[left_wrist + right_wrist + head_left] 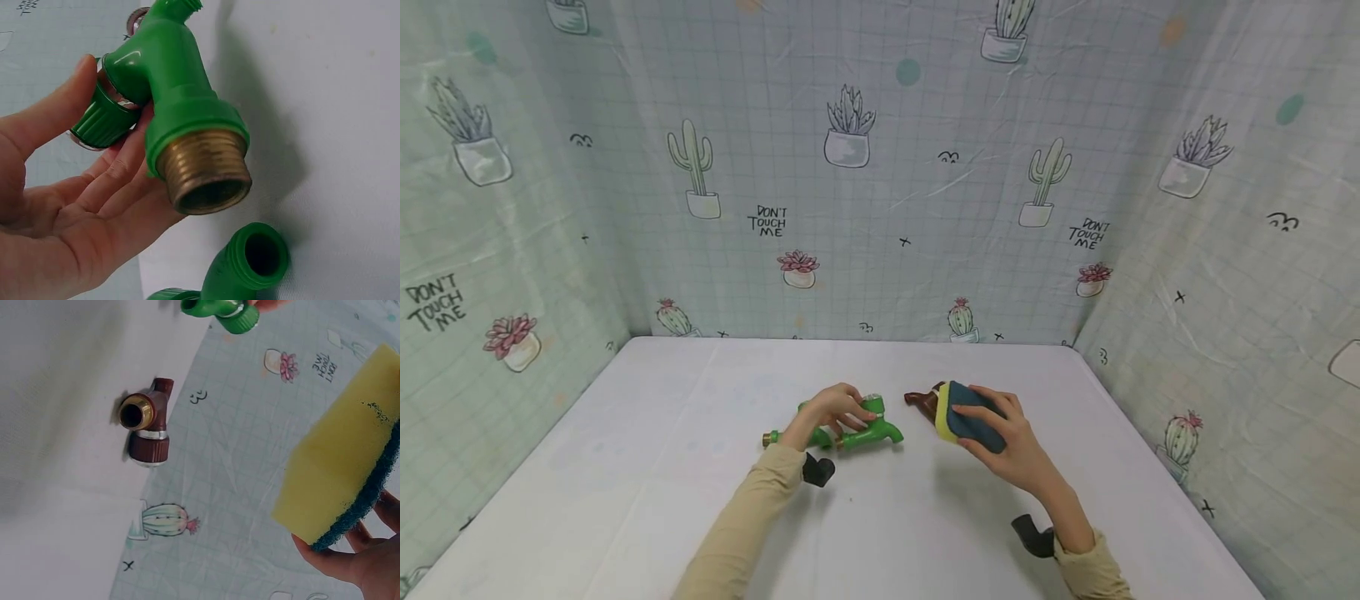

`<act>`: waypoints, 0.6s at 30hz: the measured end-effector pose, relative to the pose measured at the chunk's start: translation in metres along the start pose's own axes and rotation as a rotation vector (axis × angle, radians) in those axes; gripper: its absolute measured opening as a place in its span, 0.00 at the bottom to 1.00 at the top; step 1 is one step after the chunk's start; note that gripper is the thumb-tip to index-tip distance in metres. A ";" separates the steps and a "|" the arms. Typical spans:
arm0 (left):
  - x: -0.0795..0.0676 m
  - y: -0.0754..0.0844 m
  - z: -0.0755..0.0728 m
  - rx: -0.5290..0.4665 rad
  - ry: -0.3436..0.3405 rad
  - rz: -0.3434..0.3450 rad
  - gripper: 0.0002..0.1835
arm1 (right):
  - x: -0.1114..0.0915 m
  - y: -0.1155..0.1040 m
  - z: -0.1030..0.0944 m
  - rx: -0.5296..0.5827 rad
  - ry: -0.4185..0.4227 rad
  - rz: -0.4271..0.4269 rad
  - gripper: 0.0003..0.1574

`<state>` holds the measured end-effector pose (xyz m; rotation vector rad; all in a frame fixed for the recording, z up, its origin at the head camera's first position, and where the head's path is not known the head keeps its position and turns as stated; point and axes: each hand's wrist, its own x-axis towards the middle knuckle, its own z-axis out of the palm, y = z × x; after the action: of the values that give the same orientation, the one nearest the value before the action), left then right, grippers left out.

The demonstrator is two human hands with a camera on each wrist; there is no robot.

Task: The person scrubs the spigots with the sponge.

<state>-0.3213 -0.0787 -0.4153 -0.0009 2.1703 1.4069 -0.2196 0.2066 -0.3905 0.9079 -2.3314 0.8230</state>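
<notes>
My left hand (835,407) pinches a green tap (178,69) by its ribbed knob, thumb on one side and fingers on the other. The tap's brass threaded end faces the left wrist camera, and its spout points right in the head view. Beside it, partly hidden by the left hand, a second green tap (817,437) lies on the white table. On the right, my right hand (1018,442) grips a yellow sponge (340,450) with a dark blue-green scouring side, held above the table. Behind the sponge lies a brown tap (150,425) with a brass end, partly covered in the head view.
The white table (662,467) has a patterned cloth (887,208) standing up behind it and along both sides. Black wrist mounts (1033,537) stick out near both sleeves.
</notes>
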 end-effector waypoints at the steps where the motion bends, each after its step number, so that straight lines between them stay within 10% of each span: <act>1: 0.002 0.000 0.000 0.005 0.007 -0.008 0.21 | 0.000 0.000 0.000 0.004 0.002 0.000 0.30; 8: 0.012 -0.001 0.002 0.114 0.055 -0.019 0.24 | -0.001 0.002 0.003 -0.002 0.015 -0.014 0.31; 14: 0.068 -0.038 -0.006 0.174 0.053 0.067 0.35 | 0.000 0.002 0.000 -0.019 -0.032 -0.011 0.29; 18: 0.048 -0.022 0.005 0.270 0.127 0.043 0.30 | -0.001 0.003 0.000 -0.042 -0.030 -0.037 0.30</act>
<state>-0.3537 -0.0706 -0.4565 0.0583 2.4641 1.1528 -0.2212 0.2086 -0.3925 0.9489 -2.3408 0.7481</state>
